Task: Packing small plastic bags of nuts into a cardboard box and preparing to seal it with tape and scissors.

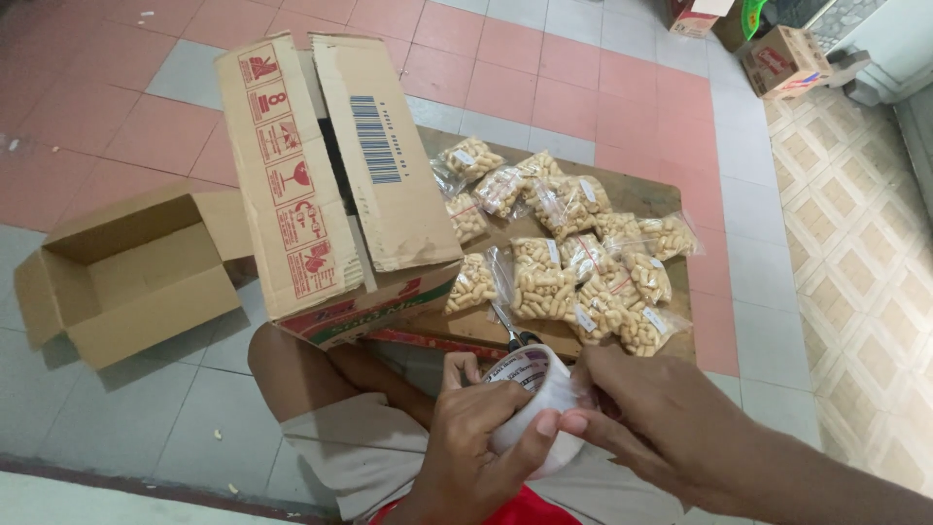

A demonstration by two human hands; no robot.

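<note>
Both hands meet low in the view over the person's lap: the left hand (476,437) wraps its fingers (530,433) around a wide white roll of packing tape (535,394), clenched on its outer face, while the right hand (656,423) pinches at the roll's right edge with thumb and forefinger closed on it. Just beyond the roll lies a pair of scissors (515,335) on the near edge of a low brown wooden worktop (632,194).

On that worktop sits a heap of small clear plastic bags filled with pale puffed snacks (573,253) — too many overlap to count exactly — spread from its far left side to its near right. At the worktop's left end stands a large open brown cardboard carton (321,175), its long flaps raised and printed with red handling symbols. Well to the left, on the floor, lies 1 smaller empty cardboard box (126,272) on its side.

Underfoot, the tiled floor (544,68) mixes pink and grey squares, changing to patterned cream tiles at the right. More cardboard boxes (782,58) stand at the far right corner.
</note>
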